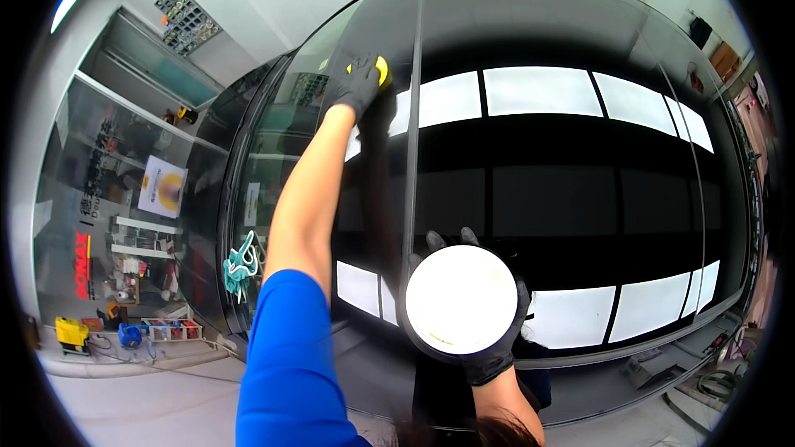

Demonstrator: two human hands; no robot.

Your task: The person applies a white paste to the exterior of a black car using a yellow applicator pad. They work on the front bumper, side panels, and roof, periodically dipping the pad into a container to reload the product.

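My left hand (354, 85), in a black glove, reaches far out and presses a yellow round applicator pad (382, 70) onto the glossy black roof of a car (580, 199). The arm wears a blue sleeve. Close below me, my right hand (489, 348), also in a black glove, holds a round white tub (460, 299) from underneath, its open top facing the camera. The roof mirrors bright ceiling light panels.
A teal cloth (240, 265) hangs by the car's left side. On the floor at lower left lie a yellow machine (72, 333), a blue tool (129, 334) and cables. A shop wall with shelves and posters reflects in the side glass. Hoses lie at lower right.
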